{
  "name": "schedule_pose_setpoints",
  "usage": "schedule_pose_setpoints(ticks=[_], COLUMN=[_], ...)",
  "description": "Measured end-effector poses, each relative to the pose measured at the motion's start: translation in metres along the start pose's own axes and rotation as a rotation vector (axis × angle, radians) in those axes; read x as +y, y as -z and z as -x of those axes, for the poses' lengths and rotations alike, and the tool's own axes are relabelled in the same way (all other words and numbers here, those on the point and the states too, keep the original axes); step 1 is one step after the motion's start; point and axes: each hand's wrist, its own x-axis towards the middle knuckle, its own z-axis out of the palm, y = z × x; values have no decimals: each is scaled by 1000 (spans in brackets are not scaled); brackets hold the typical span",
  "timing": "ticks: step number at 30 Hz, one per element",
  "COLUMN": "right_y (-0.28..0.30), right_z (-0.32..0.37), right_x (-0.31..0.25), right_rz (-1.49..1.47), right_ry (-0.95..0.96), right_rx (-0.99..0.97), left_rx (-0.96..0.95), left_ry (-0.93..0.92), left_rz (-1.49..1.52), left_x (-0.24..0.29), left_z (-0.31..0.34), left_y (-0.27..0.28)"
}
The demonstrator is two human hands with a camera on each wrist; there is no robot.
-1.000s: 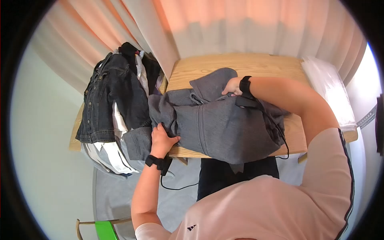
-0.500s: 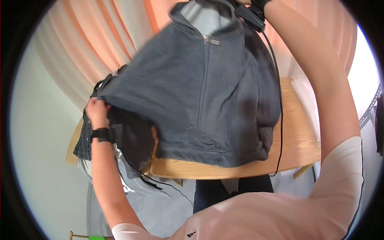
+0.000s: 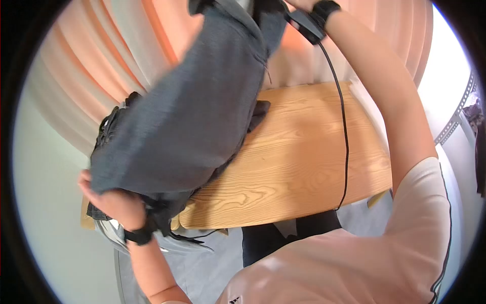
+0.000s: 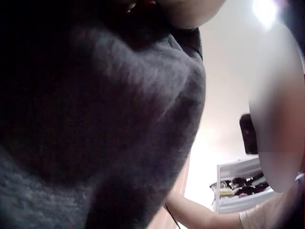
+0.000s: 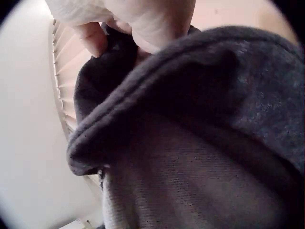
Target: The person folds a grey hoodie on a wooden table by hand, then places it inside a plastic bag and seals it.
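A dark grey zip hoodie (image 3: 187, 111) hangs slanted over the left part of the table, blurred by motion. My right hand (image 3: 305, 4), partly cut off at the top edge of the head view, holds it up by the hood. In the right wrist view, the fingers and thumb of that hand (image 5: 147, 19) pinch the hood (image 5: 124, 95), whose lighter lining shows below. Down at the lower left, my left hand (image 3: 121, 206) grips the hoodie's edge. Dark cloth fills most of the left wrist view, with part of the hand at the top.
Beneath the hoodie is a wooden table (image 3: 304, 152). A pile of clothes with a black denim jacket (image 3: 109, 124) lies at the left, mostly covered. Clear plastic bags (image 3: 367, 104) lie along the right edge. A black cable (image 3: 346, 137) hangs from my right wrist. Curtains (image 3: 354, 45) stand behind.
The hoodie was lying on the table, then was lifted by the hood. It has since swung left and turned, hiding its front zip. My left hand has moved lower.
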Motion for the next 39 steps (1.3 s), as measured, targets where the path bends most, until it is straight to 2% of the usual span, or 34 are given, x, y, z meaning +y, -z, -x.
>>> schedule_pose_setpoints(ticks=[2, 3, 5, 6, 7, 9, 11, 12, 13, 14, 15, 17, 18, 19, 20, 21, 22, 23, 25, 26, 27, 29, 31, 33, 35, 37, 38, 39], right_y=[67, 97, 136, 115, 93, 147, 160, 131, 102, 134, 135, 133, 83, 22, -4, -19, -30, -36, -40, -36, -29, -24, -28, -31, -26, -20, -17, -15], right_z=[42, 65, 123, 157, 184, 233, 273, 286, 291, 301, 314, 334, 331, 326, 331, 339, 349, 357, 371, 374, 376, 370, 354, 344, 347, 352, 357, 364], right_x=[-9, -16, -26, -25, -25, -30, -21, -14, -6, -10, -6, 22, 38, 51, 61, 73, 82, 90, 104, 108, 113, 110, 87, 55, 22, -9, -20, -30], right_rz=[57, 85, 735, 535, 330, 452, 694, 900, 1108, 1235, 1311, 1552, 1471, 1375, 1427, 1254, 1207, 1203, 1390, 1383, 1436, 1485, 1396, 1431, 1441, 1534, 1540, 1525], right_ry=[-72, -111, -83, -151, -212, -368, -715, -808, -899, -1028, -835, -644, -724, -793, -822, -841, -825, -826, -927, -926, -925, -918, -843, -693, -609, -489, -491, -501], right_rx=[19, 27, 215, 398, 578, 674, 932, 1034, 1132, 1119, 897, 602, 370, 145, -156, -378, -552, -547, -708, -709, -683, -661, -437, -289, -60, 83, 69, 254], left_rx=[-149, -258, -527, -641, -755, -934, -1084, -1080, -1196, -1314, -1315, -1254, -1207, -1126, -1035, -945, -840, -728, -643, -694, -692, -794, -832, -961, -1013, -827, -663, -492], left_ry=[39, 28, 94, 147, 110, 355, 423, 431, 399, 365, 374, 194, 365, 320, 298, 271, 261, 249, 130, 210, 210, 492, 441, 596, 621, 771, 843, 899], left_rz=[111, -21, 3, -1, -149, -171, -139, -140, -144, -150, -155, -35, 5, -21, -130, -236, -380, -519, -878, -955, -962, -856, -976, -889, -866, -544, -281, -21], left_x=[3, -4, -17, -32, -44, -51, -55, -52, -49, -45, -41, -33, -32, -36, -39, -43, -50, -58, -73, -87, -102, -122, -128, -124, -120, -115, -114, -110], left_z=[48, 69, 106, 126, 141, 170, 189, 192, 193, 192, 191, 186, 182, 180, 176, 170, 166, 164, 160, 160, 161, 165, 164, 154, 145, 134, 128, 122], left_y=[-26, -28, -35, -38, -40, -49, -57, -57, -57, -57, -55, -48, -37, -27, -16, -3, 10, 23, 44, 61, 76, 95, 97, 84, 65, 43, 32, 20])
